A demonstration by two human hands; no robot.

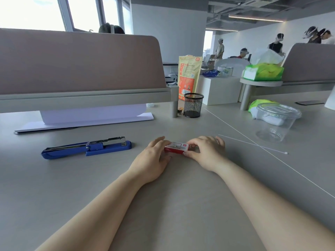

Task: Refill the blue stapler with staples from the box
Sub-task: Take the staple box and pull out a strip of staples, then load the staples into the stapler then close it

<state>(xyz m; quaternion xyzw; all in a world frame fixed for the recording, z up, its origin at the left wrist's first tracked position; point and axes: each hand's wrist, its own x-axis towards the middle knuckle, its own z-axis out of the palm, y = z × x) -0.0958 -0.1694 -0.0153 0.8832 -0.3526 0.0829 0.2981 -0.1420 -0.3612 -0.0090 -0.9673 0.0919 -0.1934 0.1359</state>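
Note:
A small red and white staple box [176,147] rests on the grey desk [172,205] in the middle of the view. My left hand [154,160] grips its left end and my right hand [206,151] grips its right end, fingers curled over it. The blue stapler [87,147] lies flat on the desk to the left of my hands, folded open, with its metal staple channel exposed on top. Nothing touches the stapler. Whether the box is open cannot be told.
A black mesh pen cup [193,105] stands behind the box. A clear plastic lidded cup [277,122] sits at the right, with a white cable tie [253,144] in front of it. A monitor base [85,122] and divider panel lie at the back left.

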